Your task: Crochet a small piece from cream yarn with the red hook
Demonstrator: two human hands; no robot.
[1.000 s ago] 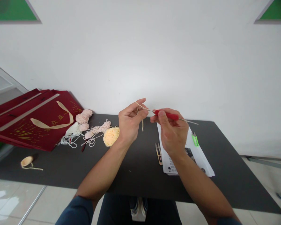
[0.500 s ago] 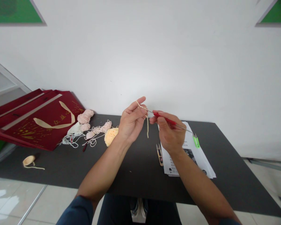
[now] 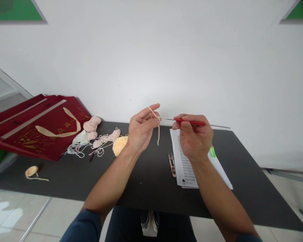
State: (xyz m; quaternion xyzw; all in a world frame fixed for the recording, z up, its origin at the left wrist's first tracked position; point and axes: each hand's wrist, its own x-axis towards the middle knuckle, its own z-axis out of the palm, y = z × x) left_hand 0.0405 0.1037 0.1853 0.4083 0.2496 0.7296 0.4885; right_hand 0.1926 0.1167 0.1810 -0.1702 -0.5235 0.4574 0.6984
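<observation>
My left hand (image 3: 141, 129) is raised over the black table (image 3: 146, 178), fingers pinched on a strand of cream yarn (image 3: 158, 132) that loops over the forefinger and hangs down. My right hand (image 3: 195, 136) grips the red handle of a crochet hook (image 3: 192, 122), held level, its metal tip reaching the yarn loop at my left fingertips. A cream yarn ball (image 3: 120, 145) lies on the table just left of my left wrist.
Printed sheets (image 3: 184, 161) lie under my right hand, with small thread snips (image 3: 172, 164) beside them and a green item (image 3: 212, 152). Pink and white yarn bits (image 3: 92, 136), dark red gift bags (image 3: 37, 126) and a small yarn coil (image 3: 31, 171) are at left. A white wall stands behind.
My right hand has drawn to the right and levelled the hook, so more of its metal shaft shows between the hands. My left hand has stayed put with the yarn.
</observation>
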